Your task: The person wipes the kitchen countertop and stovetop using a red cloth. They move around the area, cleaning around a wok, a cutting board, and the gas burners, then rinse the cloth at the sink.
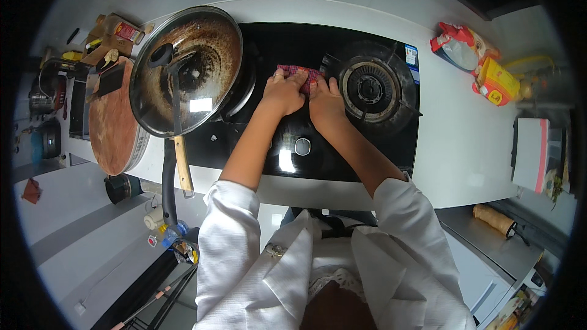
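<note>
My left hand [283,94] presses down on a red and dark checked cloth [313,73], fingers spread over it. Beside it my right hand [327,103] lies with its fingertips at the cloth's lower right edge. The cloth rests on the black glass gas stove [284,41], between the two burners. To the right of my right hand is the bare right burner [369,84]. On the left burner stands a frying pan under a glass lid [202,73]; a black-headed utensil with a wooden handle [183,165] crosses it. A round knob [302,146] sits below my hands.
A round wooden chopping board [110,123] and a cleaver [110,80] lie left of the pan. The pan's black handle [169,183] juts over the counter's front edge. Food packages [497,82] stand at the back right. A bottle [121,27] is at the back left.
</note>
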### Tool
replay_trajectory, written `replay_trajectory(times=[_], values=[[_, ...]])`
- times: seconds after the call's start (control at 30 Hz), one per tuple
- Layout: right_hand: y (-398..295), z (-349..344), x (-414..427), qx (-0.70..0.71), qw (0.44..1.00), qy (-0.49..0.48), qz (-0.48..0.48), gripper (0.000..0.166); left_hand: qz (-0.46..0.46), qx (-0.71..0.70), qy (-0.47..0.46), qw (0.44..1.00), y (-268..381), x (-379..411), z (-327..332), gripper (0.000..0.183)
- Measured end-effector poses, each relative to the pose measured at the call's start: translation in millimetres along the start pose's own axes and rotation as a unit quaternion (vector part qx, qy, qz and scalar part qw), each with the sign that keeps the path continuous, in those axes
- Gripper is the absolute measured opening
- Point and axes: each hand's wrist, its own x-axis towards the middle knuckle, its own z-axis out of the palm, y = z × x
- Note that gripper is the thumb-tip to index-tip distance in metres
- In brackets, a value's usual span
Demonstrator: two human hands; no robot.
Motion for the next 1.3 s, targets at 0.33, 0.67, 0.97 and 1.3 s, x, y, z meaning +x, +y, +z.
replay_trajectory(times=[0.33, 0.67, 0.97, 1.3], values=[[-25, 15, -64, 0.02, 0.997, 0.066, -0.024, 0.046, 0.048, -0.037, 0.033, 0.998, -3, -62, 29, 0.057], [-43, 54, -113, 0.11, 0.952, 0.284, 0.014, 0.04, 0.054, -0.125, -0.07, 0.988, 12, -81, 13, 0.049], [-64, 55, -148, 0.092, 0.952, 0.289, 0.037, 0.037, 0.098, -0.025, -0.018, 0.995, 52, -99, 42, 0.049], [-73, 49, -189, 0.171, 0.961, 0.216, -0.03, 0.033, 0.172, 0.023, 0.048, 0.984, 67, -140, 75, 0.048]])
